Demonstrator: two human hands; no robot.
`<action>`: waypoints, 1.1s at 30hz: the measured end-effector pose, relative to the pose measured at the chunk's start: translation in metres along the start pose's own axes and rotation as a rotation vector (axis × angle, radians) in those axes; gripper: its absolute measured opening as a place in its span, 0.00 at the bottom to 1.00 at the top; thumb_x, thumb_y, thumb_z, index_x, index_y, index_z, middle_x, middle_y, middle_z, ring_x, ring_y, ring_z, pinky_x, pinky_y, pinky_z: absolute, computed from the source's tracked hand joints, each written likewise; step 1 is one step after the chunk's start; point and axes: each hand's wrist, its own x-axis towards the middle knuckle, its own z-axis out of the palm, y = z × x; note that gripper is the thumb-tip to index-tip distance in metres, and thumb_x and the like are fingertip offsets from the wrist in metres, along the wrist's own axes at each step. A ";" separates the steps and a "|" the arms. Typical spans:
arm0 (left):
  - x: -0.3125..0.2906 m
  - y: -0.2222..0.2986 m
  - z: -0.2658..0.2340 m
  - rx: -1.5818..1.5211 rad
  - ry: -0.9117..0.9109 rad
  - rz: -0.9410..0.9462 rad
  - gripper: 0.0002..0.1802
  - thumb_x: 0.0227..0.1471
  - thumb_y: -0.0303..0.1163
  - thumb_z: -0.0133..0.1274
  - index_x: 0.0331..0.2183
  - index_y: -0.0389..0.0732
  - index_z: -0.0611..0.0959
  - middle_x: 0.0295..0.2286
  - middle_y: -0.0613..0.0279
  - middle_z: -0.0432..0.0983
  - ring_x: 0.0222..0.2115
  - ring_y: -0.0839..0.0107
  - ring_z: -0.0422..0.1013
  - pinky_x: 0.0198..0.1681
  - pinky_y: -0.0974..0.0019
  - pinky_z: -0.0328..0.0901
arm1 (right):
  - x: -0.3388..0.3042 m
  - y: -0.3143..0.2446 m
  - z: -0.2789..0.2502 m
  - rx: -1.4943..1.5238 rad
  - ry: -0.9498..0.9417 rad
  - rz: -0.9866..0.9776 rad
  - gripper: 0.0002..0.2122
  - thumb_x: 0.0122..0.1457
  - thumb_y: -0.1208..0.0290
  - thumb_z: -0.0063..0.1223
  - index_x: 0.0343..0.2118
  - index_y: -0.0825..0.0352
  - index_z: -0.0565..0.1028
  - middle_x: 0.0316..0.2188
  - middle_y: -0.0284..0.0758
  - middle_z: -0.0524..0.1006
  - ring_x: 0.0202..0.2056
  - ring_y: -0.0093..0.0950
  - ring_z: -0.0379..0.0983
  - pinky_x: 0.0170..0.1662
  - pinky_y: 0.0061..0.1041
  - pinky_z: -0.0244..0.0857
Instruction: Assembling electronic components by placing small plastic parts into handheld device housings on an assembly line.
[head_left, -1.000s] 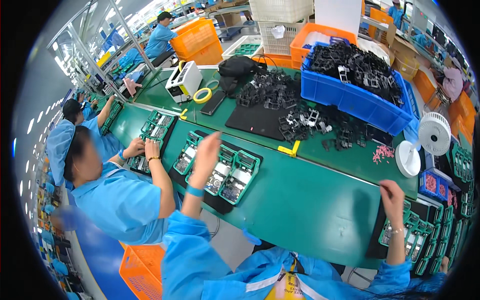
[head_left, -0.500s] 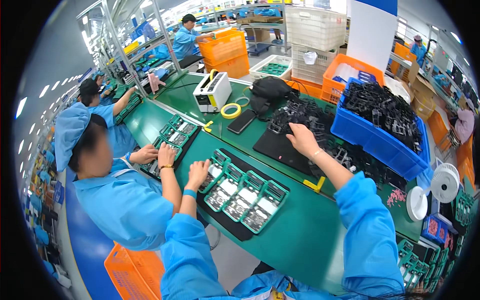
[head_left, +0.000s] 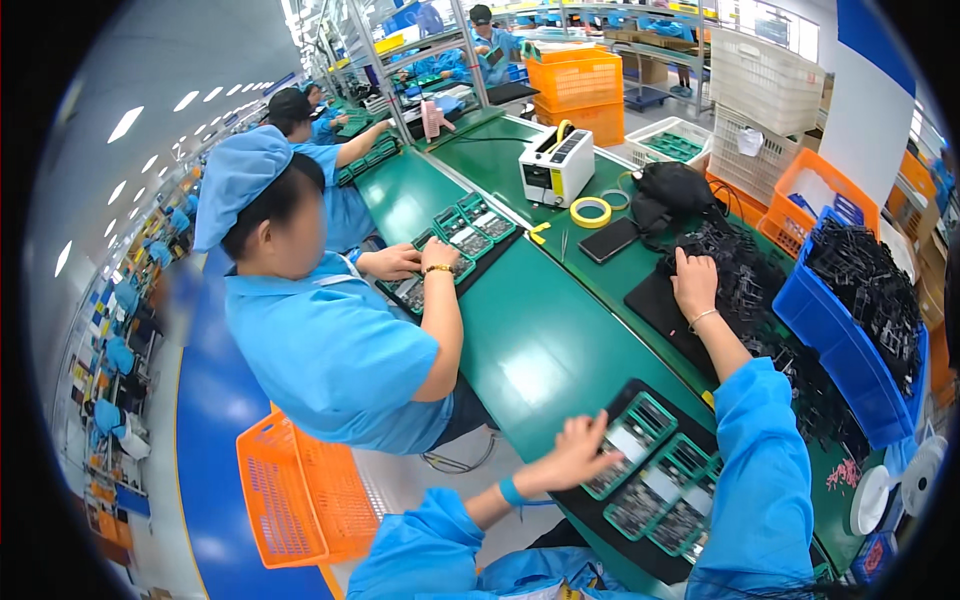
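My left hand [head_left: 572, 455], slightly blurred, has its fingers spread at the left edge of a green frame holding a circuit board [head_left: 630, 445]. Several such frames lie in a row on a black mat [head_left: 640, 388]; my right sleeve hides part of the row. Farther off, my right hand [head_left: 697, 283] is over a black pad [head_left: 660, 310], beside a heap of black plastic parts [head_left: 735, 262]. Its fingers are curled, and whatever they may hold is hidden.
A co-worker [head_left: 320, 340] at left handles green frames [head_left: 465, 235] on another mat. A phone [head_left: 608, 238], yellow tape roll [head_left: 590, 211] and white tape dispenser [head_left: 556, 168] stand beyond. A blue bin [head_left: 850, 350] of black parts is at right; an orange crate [head_left: 290, 500] stands lower left.
The view has turned left. The mat with frames has slid right along the bench, away from the co-worker's mat, with my left hand beside it. My right hand stays by the black heap, fingers more curled.
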 end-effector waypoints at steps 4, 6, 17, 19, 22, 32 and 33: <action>-0.024 0.050 0.017 -0.115 -0.084 0.036 0.49 0.53 0.56 0.49 0.60 0.30 0.52 0.46 0.34 0.57 0.47 0.45 0.56 0.51 0.49 0.55 | -0.005 -0.003 -0.009 0.273 -0.042 0.137 0.26 0.46 0.75 0.60 0.52 0.59 0.69 0.31 0.40 0.75 0.35 0.40 0.75 0.36 0.39 0.69; -0.031 0.057 0.017 -0.146 -0.082 0.050 0.48 0.54 0.54 0.50 0.61 0.29 0.51 0.48 0.33 0.56 0.49 0.44 0.55 0.54 0.49 0.52 | -0.009 -0.002 -0.024 0.429 -0.029 0.169 0.25 0.45 0.75 0.61 0.50 0.60 0.71 0.31 0.41 0.77 0.35 0.41 0.75 0.37 0.37 0.69; -0.035 0.089 0.010 -1.737 0.062 0.168 0.39 0.59 0.34 0.46 0.64 0.42 0.45 0.61 0.53 0.50 0.62 0.67 0.49 0.62 0.61 0.48 | -0.185 -0.084 -0.242 1.494 -0.713 0.447 0.26 0.47 0.80 0.63 0.53 0.67 0.71 0.26 0.23 0.72 0.26 0.12 0.67 0.29 0.14 0.62; -0.041 0.120 0.005 -2.000 -0.029 0.084 0.39 0.60 0.44 0.46 0.64 0.44 0.48 0.62 0.53 0.47 0.62 0.57 0.49 0.64 0.53 0.47 | -0.220 -0.113 -0.267 1.395 -0.634 0.454 0.30 0.49 0.79 0.61 0.58 0.65 0.67 0.26 0.25 0.73 0.28 0.14 0.68 0.32 0.15 0.63; -0.045 0.133 0.013 -2.170 0.001 -0.112 0.29 0.63 0.37 0.39 0.62 0.46 0.54 0.58 0.48 0.58 0.60 0.54 0.54 0.62 0.50 0.51 | -0.260 -0.138 -0.267 0.833 -0.230 0.287 0.24 0.49 0.73 0.61 0.52 0.67 0.71 0.38 0.42 0.72 0.38 0.42 0.72 0.40 0.32 0.68; -0.081 0.112 0.034 -1.658 0.212 -0.091 0.18 0.57 0.34 0.53 0.47 0.38 0.70 0.39 0.62 0.69 0.42 0.74 0.66 0.49 0.69 0.62 | -0.297 -0.167 -0.258 0.963 0.000 0.562 0.06 0.43 0.80 0.62 0.27 0.68 0.79 0.31 0.36 0.78 0.33 0.34 0.75 0.36 0.28 0.69; -0.086 0.109 0.032 -1.686 0.174 -0.119 0.21 0.57 0.35 0.54 0.49 0.38 0.69 0.39 0.62 0.69 0.41 0.74 0.66 0.49 0.69 0.62 | -0.299 -0.166 -0.260 1.043 -0.024 0.626 0.06 0.45 0.80 0.62 0.28 0.69 0.79 0.30 0.38 0.79 0.33 0.33 0.76 0.35 0.26 0.70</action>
